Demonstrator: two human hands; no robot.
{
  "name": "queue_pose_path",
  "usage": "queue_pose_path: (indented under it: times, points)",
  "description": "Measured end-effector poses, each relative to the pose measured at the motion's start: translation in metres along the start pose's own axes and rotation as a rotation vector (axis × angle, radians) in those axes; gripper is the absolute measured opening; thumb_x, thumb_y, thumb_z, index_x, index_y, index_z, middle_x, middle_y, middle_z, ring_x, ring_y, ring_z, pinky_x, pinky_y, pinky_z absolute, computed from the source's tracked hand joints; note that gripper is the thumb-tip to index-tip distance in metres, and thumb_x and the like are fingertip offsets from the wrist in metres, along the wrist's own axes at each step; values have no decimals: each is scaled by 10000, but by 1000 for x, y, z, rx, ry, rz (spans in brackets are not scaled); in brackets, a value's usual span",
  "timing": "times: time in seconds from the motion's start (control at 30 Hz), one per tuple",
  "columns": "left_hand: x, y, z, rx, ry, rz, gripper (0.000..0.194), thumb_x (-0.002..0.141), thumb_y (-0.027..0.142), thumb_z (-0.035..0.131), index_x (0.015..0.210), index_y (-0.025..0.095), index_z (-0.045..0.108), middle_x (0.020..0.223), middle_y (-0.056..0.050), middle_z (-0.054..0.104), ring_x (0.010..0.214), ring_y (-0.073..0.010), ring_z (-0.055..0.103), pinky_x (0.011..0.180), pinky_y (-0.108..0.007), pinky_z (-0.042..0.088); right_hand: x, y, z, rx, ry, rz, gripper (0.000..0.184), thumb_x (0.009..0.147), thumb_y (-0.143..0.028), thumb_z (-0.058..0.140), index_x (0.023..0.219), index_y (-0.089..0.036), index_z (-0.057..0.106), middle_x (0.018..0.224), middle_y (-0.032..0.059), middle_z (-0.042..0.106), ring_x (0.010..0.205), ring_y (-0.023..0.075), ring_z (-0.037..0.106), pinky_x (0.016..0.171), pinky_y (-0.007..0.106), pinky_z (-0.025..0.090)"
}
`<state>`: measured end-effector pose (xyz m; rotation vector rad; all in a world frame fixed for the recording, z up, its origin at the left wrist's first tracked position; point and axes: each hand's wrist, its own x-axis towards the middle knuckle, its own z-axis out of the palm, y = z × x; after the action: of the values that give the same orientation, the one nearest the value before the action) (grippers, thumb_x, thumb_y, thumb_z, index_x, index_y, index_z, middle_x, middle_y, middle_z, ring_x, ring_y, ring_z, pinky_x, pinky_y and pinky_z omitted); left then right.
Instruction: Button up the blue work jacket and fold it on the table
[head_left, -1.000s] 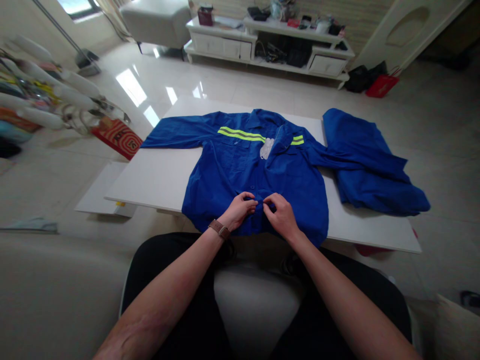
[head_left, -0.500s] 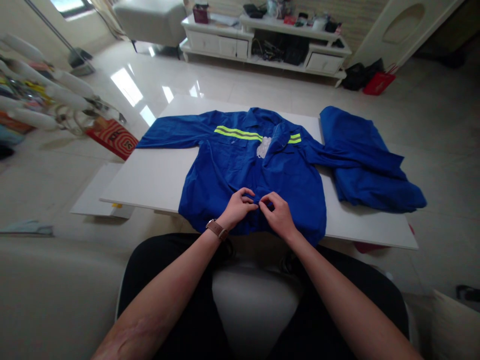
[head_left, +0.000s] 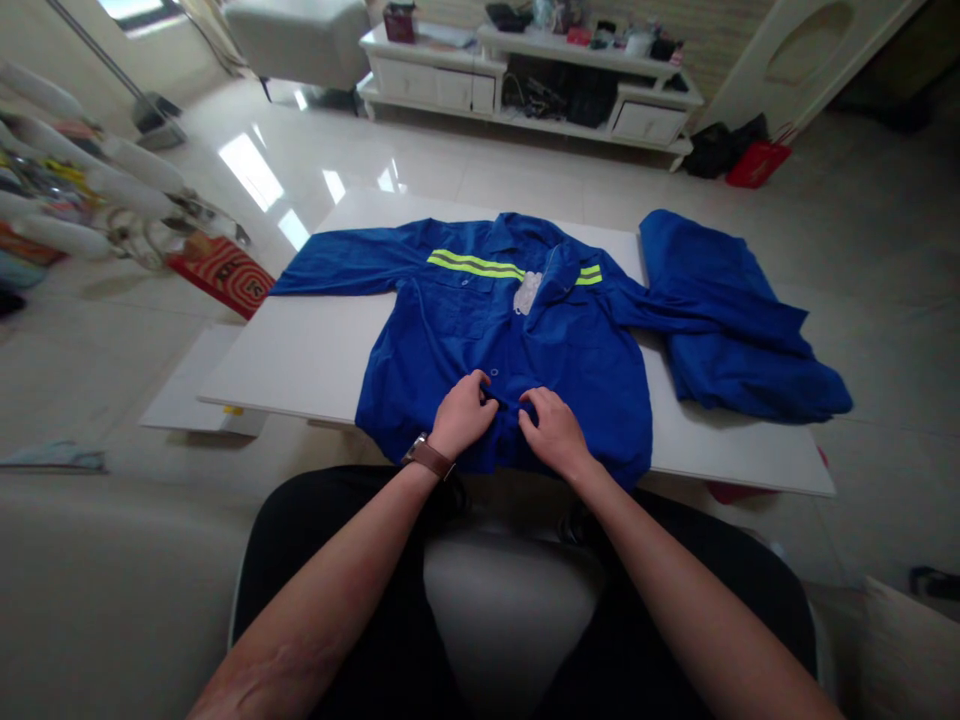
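A blue work jacket (head_left: 442, 345) with yellow-and-grey reflective strips lies spread on a white table, its collar away from me. My left hand (head_left: 463, 415), with a brown watch on the wrist, has its fingers closed on the jacket's front edge near the hem. Just across the front opening, my right hand (head_left: 553, 428) pinches the other front edge. A small gap separates the two hands. A round button (head_left: 494, 372) shows just above my left fingers. Some whitish patterned material (head_left: 528, 292) shows in the opening below the collar.
More folded blue cloth (head_left: 727, 320) lies at the table's right side, under the jacket's sleeve. The white tabletop (head_left: 300, 350) shows at the left. A red paper bag (head_left: 223, 274) stands beyond its left edge. A white TV cabinet (head_left: 525, 85) is across the room.
My hands were almost fingertip to fingertip at the jacket's front; now they are slightly apart, the left having moved left. The button above my left fingers shows more clearly.
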<state>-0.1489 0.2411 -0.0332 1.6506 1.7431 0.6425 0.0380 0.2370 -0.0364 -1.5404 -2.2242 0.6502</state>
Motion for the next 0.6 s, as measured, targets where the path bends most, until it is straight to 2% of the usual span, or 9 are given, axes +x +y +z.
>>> queue_pose_path:
  times: [0.03,0.1,0.17,0.23,0.3,0.4,0.5,0.6]
  points:
    - [-2,0,-3,138,48,11,419,854,192,580,1272,187,591,1079,-99,675,993,-237,634,826,-328,490,-1,0,-1,-81,-36,4,285,974,-292,482,1182,-172,636,1229,125,672,1165,250,598,952,354,450]
    - [-7,3,-6,345,40,12,567,878,243,586,1435,193,495,1251,-143,626,1162,-297,589,895,-374,494,-2,-2,-4,-190,-120,32,356,1013,-325,449,1302,-181,600,1318,128,652,1212,257,595,948,354,452]
    - [-11,7,-8,464,-26,-15,658,895,285,587,1520,188,406,1297,-158,609,1214,-322,566,907,-385,496,-2,-6,-8,-269,-190,48,375,1038,-353,416,1324,-187,593,1283,123,679,1154,254,637,913,348,457]
    - [-15,11,-9,533,-53,-42,653,911,273,561,1531,170,384,1270,-164,625,1189,-323,584,901,-377,492,-2,-12,-12,-345,-232,45,344,1042,-368,415,1252,-199,628,1166,113,724,1034,252,681,853,340,455]
    - [-17,14,-11,569,-60,-77,574,929,246,522,1491,169,427,1196,-164,656,1112,-319,626,882,-378,483,-3,-16,-16,-387,-264,53,308,1040,-387,429,1147,-213,659,1034,103,749,913,246,699,781,324,438]
    - [-17,17,-15,593,-93,-122,367,954,247,482,1297,158,574,1073,-166,676,1013,-323,657,863,-400,468,-4,-16,-15,-373,-284,79,283,1038,-390,444,1044,-227,675,937,95,748,817,229,689,719,305,408]
    - [-15,16,-15,615,-51,-47,230,945,241,494,1088,159,655,1131,-176,642,1080,-337,615,875,-418,457,-5,-10,-11,-328,-222,54,191,1009,-292,492,1039,-225,668,1005,89,734,878,218,671,730,296,415]
    - [-12,14,-11,595,28,87,174,939,245,527,999,183,678,1195,-161,603,1159,-330,557,926,-429,441,-4,-3,-7,-302,-158,5,166,979,-230,524,1072,-206,660,1077,100,702,1013,225,632,797,296,446]
